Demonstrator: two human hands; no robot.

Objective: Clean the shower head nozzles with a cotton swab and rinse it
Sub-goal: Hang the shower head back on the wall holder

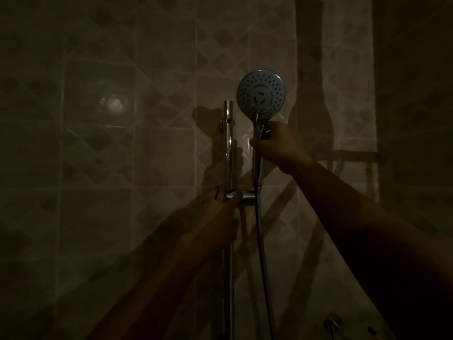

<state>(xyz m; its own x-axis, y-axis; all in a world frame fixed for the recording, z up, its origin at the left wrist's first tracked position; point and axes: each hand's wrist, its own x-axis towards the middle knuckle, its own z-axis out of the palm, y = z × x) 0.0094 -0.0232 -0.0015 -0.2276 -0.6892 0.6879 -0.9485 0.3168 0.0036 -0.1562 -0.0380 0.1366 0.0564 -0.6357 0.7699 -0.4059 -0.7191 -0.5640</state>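
The round shower head [261, 94] faces me in dim light, its nozzle face turned toward the camera, upright on a chrome handle. My right hand [277, 146] is wrapped around that handle just below the head. A grey hose [260, 241] hangs down from the handle. My left hand [221, 209] grips the holder bracket [245, 195] on the vertical chrome rail [229, 148]. The handle stands beside the bracket; whether it sits in it I cannot tell. No cotton swab shows.
A tiled wall [137, 143] with a diamond pattern fills the view behind the rail. A chrome fitting [333, 323] shows at the lower right. A shelf-like frame [355, 158] stands at the right. The room is very dark.
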